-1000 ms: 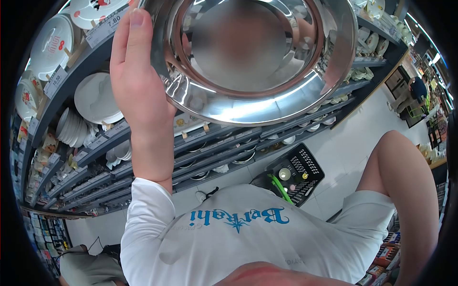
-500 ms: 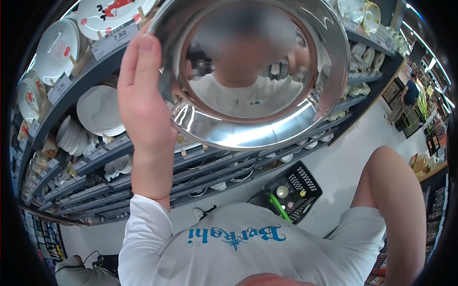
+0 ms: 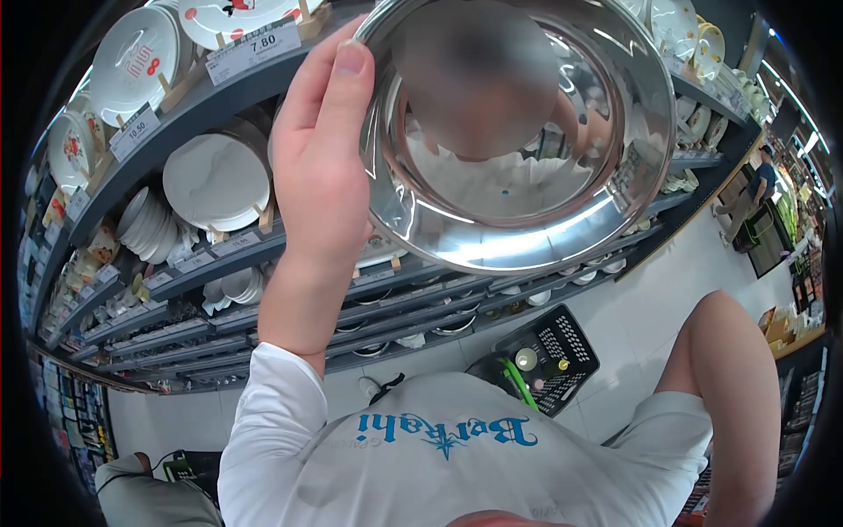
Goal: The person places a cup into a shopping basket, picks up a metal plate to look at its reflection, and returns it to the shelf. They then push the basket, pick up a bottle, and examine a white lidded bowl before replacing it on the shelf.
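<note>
My left hand (image 3: 325, 167) grips the left rim of a large, shiny metal dish (image 3: 518, 237), thumb along the near side; the other fingers are partly hidden. The dish is held up in front of the shelves, and its polished inner surface mirrors a blurred head and pale clothing. On the right, my bare right arm is bent at the elbow, with its forearm running out at the bottom edge. My right hand is out of frame.
Shelves (image 3: 202, 263) carry stacked white plates (image 3: 215, 180) and price tags. A black basket (image 3: 575, 351) with a green handle stands on the floor. One person (image 3: 760, 184) is at the far right; another person's clothed leg (image 3: 154, 501) shows bottom left.
My left hand and the metal dish have shifted right in the view. The shelves and basket also appear further right, and the dish's reflection has changed.
</note>
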